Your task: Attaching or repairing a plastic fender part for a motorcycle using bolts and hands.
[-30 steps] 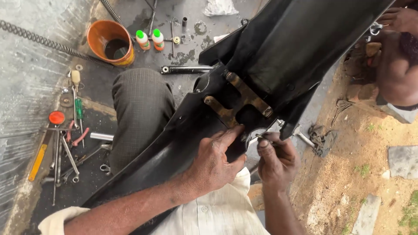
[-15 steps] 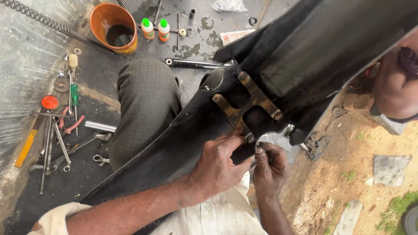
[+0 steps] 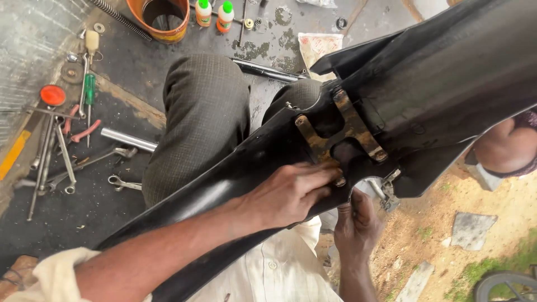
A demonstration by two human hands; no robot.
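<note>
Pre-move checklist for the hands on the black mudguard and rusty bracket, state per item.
1. Left hand braces long black plastic mudguard: ok.
2. Left fingertips at lower leg of rusty X-shaped metal bracket: ok.
3. Right hand under mudguard edge below bracket: ok; what it grips: cannot tell.
4. Fastener seated at that leg: cannot tell.
5. Mudguard rests across lap: ok.
6. Steel spanners lie on the ground, apart from both hands: not ok.

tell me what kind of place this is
Probably an open-air roadside vehicle repair spot: steel spanners lie scattered on the oil-stained dark ground, and a long black plastic mudguard with a rusty metal bracket rests across the person's lap.
</note>
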